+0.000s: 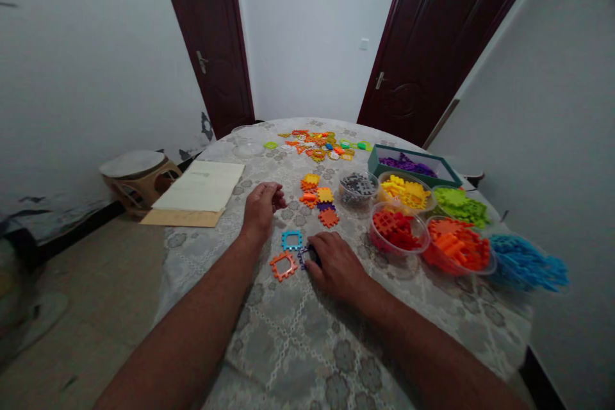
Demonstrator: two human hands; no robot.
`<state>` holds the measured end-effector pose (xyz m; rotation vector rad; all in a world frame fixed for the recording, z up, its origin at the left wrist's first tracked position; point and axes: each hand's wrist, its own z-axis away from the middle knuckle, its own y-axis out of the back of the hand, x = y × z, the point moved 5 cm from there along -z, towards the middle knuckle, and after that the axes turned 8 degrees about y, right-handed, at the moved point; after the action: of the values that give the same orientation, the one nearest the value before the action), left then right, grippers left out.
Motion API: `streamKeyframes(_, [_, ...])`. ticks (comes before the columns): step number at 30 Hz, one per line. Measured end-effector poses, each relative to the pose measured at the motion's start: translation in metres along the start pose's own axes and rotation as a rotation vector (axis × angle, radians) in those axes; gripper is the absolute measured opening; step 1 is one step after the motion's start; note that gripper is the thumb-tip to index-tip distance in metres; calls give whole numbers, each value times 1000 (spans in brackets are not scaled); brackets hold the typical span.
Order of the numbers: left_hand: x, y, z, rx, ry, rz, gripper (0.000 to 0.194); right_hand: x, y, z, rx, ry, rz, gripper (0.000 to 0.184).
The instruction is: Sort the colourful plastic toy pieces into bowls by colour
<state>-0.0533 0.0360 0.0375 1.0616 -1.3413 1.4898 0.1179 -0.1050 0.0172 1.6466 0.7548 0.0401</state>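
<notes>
My right hand (335, 261) rests on the tablecloth, thumb and fingers closed around a dark purple square frame piece (302, 259), partly hidden beneath them. Beside that piece lie a blue square frame piece (291, 240) and an orange square frame piece (283, 266), both with notched edges and open centres. My left hand (262, 206) is held farther forward, left of the blue frame, with its fingers curled in. Whatever they may hold is hidden. Beyond the frames sits a small group of notched blocks, with a yellow piece (325, 195) and an orange piece (328, 217) among them.
Clear tubs hold grey (359, 184), yellow (406, 192), red (398, 230), orange (456, 246) and green pieces (461, 205) on the right. Blue pieces (526, 262) lie at the right edge. A green box (446, 170) holds purple pieces. Mixed pieces (317, 141) cover the far side; papers (202, 186) lie left.
</notes>
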Motion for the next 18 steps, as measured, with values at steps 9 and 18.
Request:
streamKeyframes(9, [7, 14, 67, -725, -114, -1020, 97, 21, 4, 5, 64, -61, -216, 26])
streamKeyframes(18, [-9, 1, 63, -661, -200, -1200, 73, 33, 6, 3, 136, -41, -320, 18])
